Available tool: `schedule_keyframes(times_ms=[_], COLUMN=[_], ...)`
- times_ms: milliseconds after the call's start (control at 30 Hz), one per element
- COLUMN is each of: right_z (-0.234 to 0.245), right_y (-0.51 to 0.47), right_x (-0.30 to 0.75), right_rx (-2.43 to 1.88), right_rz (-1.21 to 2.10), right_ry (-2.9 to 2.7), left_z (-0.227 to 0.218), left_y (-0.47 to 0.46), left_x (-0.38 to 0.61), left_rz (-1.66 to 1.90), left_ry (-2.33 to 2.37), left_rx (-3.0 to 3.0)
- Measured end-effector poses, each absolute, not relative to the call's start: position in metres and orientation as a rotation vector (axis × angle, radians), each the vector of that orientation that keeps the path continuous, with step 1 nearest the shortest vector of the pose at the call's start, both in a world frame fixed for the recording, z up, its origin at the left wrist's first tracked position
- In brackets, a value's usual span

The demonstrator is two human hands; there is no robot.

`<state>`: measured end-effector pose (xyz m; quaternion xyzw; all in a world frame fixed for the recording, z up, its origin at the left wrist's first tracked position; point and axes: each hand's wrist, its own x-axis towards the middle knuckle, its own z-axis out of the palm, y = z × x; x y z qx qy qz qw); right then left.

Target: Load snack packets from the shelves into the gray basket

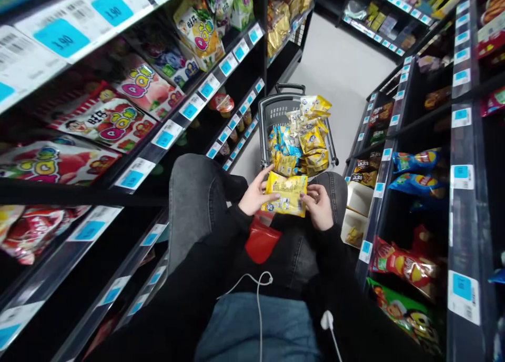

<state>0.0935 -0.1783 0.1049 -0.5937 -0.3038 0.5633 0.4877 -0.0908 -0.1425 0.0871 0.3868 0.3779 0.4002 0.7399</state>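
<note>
Between my two hands is a yellow snack bag [287, 189], its printed side facing up, held above my lap. My left hand [254, 194] grips its left edge, with the thumb lying across the front. At the opposite edge, my right hand [317, 206] pinches the bag between thumb and fingers. Just beyond it stands a grey shopping basket [265, 121] heaped with yellow snack packs [312, 139] and a few blue packs [289, 141]. Below the held bag, a red object [262, 241] shows between my legs; its kind is not clear.
Shelves with gummy candy bags [114, 120] rise close on my left. On the right, shelves hold blue chip bags [418, 159], red bags [406, 264] and white bins [357, 209]. Pale floor [335, 62] runs beyond the basket. A white cable [259, 304] hangs over my front.
</note>
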Motion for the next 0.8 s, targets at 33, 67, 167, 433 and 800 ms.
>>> schedule_keyframes(times_ms=[33, 67, 167, 433, 800], right_z=[0.101, 0.099, 0.095, 0.090, 0.114], right_y=[-0.178, -0.178, -0.176, -0.174, -0.198], right_x=[0.091, 0.091, 0.092, 0.095, 0.107], right_rx=[-1.476, -1.497, -1.495, -1.464, -1.645], right_rz=[1.373, 1.389, 1.445, 1.261, 0.665], right_ry=[-0.736, -0.746, -0.848, -1.017, -1.109], left_z=[0.085, 0.083, 0.080, 0.084, 0.083], left_y=[-0.142, -0.142, -0.140, -0.134, -0.128], left_x=[-0.090, -0.090, -0.088, -0.089, -0.090], left_rz=[0.880, 0.879, 0.888, 0.942, 0.867], left_ry=[0.861, 0.889, 0.999, 1.029, 1.135], left_rx=[0.864, 0.882, 0.925, 0.790, 0.629])
